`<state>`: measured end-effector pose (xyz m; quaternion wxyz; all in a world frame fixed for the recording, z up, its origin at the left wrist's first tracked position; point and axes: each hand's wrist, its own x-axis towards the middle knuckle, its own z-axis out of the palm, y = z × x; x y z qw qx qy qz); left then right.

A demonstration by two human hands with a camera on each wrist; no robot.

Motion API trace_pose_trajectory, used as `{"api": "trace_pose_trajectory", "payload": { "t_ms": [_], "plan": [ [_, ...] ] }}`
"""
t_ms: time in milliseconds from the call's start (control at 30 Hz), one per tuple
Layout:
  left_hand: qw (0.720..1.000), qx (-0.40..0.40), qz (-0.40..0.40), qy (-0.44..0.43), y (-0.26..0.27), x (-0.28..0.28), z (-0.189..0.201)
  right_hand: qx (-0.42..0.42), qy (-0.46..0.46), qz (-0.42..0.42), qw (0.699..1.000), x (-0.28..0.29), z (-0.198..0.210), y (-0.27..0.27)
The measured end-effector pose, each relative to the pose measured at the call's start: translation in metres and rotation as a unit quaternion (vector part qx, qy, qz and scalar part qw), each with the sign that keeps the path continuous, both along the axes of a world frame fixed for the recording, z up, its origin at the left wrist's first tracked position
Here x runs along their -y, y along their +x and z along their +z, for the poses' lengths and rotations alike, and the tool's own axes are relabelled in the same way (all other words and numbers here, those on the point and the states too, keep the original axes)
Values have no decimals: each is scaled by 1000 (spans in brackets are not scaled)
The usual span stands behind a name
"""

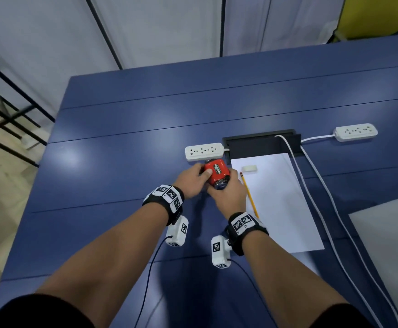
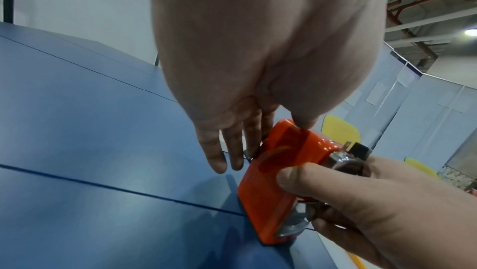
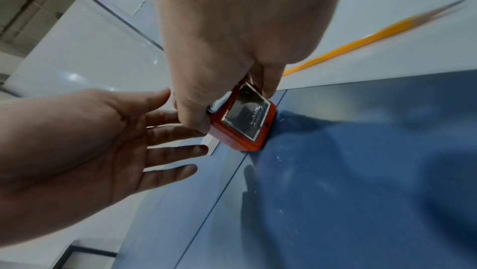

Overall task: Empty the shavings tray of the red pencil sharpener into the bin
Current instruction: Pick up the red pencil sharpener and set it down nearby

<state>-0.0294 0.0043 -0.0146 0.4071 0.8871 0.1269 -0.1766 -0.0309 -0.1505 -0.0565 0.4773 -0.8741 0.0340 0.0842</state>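
Note:
The red pencil sharpener [image 1: 218,172] stands on the blue table [image 1: 122,162], just in front of a white power strip. My right hand [image 1: 228,195] grips its near end, where the metal parts are; in the left wrist view the thumb [image 2: 291,177] presses the sharpener's [image 2: 271,163] red side and the fingers curl under. My left hand [image 1: 191,181] lies against the far-left side with straight fingers [image 2: 214,157], its thumb touching the red top. The right wrist view shows the left palm [image 3: 103,140] spread open beside the sharpener [image 3: 245,124]. No bin is in view.
A white sheet [image 1: 276,204] lies right of the sharpener with a yellow pencil [image 1: 249,195] and a white eraser [image 1: 249,168] on it. Behind are a power strip [image 1: 204,151], a black cable hatch [image 1: 259,143], white cables [image 1: 323,197] and a second strip [image 1: 355,131].

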Motion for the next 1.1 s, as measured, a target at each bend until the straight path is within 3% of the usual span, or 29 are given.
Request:
{"api": "trace_pose_trajectory", "payload": {
  "t_ms": [367, 533, 700, 1100],
  "plan": [
    [997, -9, -69, 17, -161, -75, 13, -6, -20, 181, 983, -3, 19, -126],
    [996, 34, -77, 35, -250, -99, 19, -24, -22, 260, 965, -11, 31, -190],
    [994, 76, -66, 38, -324, -112, -2, -28, -15, 335, 942, -14, 36, -243],
    [987, 86, -136, 3, -386, -105, -42, -37, -43, 481, 875, -7, 16, -273]
  ]
}}
